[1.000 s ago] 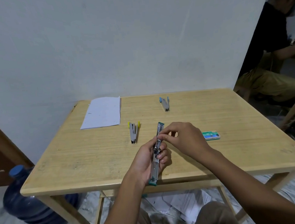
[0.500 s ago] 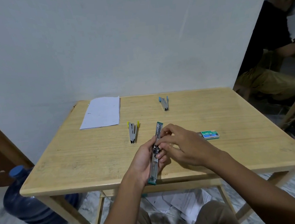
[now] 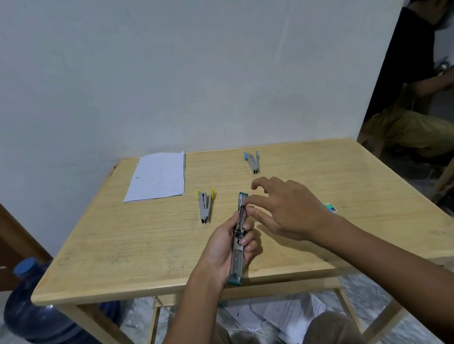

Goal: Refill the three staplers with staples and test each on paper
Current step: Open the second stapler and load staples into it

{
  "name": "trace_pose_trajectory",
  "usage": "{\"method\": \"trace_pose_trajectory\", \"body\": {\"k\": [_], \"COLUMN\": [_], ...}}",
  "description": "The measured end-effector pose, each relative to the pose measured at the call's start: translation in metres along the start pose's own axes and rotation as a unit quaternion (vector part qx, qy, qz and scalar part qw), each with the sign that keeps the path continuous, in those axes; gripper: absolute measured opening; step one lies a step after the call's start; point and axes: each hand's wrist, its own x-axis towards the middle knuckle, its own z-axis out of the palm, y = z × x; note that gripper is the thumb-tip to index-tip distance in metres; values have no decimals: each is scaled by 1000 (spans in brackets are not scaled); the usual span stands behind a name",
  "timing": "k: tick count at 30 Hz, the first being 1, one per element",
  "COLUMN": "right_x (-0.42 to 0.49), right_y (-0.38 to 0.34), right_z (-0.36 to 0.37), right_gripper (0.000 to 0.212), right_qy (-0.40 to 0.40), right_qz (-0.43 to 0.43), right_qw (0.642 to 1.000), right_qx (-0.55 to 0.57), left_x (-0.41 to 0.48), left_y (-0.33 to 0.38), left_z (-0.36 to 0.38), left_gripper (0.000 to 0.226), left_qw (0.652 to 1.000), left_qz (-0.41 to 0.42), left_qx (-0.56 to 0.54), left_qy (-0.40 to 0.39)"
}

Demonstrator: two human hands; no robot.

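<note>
My left hand (image 3: 227,251) grips a green stapler (image 3: 239,242), folded fully open and lying lengthwise over the table's front edge. My right hand (image 3: 287,210) hovers over its far half, thumb and forefinger pinched at the metal staple channel; whether they hold staples is too small to tell. A yellow stapler (image 3: 204,205) lies open to the left. A blue stapler (image 3: 252,162) lies open farther back. The green staple box (image 3: 330,207) peeks out behind my right wrist. White paper (image 3: 156,176) lies at the back left.
The wooden table (image 3: 117,250) stands against a white wall. A blue water jug (image 3: 49,319) sits on the floor at the left. Loose papers (image 3: 282,315) lie under the table. Another person (image 3: 411,95) sits at the right.
My right hand has shifted from the stapler's middle toward its far end, fingers now spread more. My left hand and the stapler have stayed in place.
</note>
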Motion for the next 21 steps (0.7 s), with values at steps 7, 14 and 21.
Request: {"method": "trace_pose_trajectory", "body": {"k": [7,14,21], "right_x": [-18,-32,-25], "right_y": [-19,-34,-49], "right_z": [-9,14,13], "right_gripper": [34,10,12], "right_qy": [25,103,172], "right_qz": [58,37,43], "right_qw": [961,946,977], "right_qx": [270,305,114], "left_x": [0,6,5], "left_y": [0,-1,-2], "left_z": [-2,-7,-1], "left_gripper": [35,39,32], "left_qw": [1000,1000,999], "left_qz": [18,15,41], "left_qx": [8,-19,-25], "left_qy": [17,18,15]}}
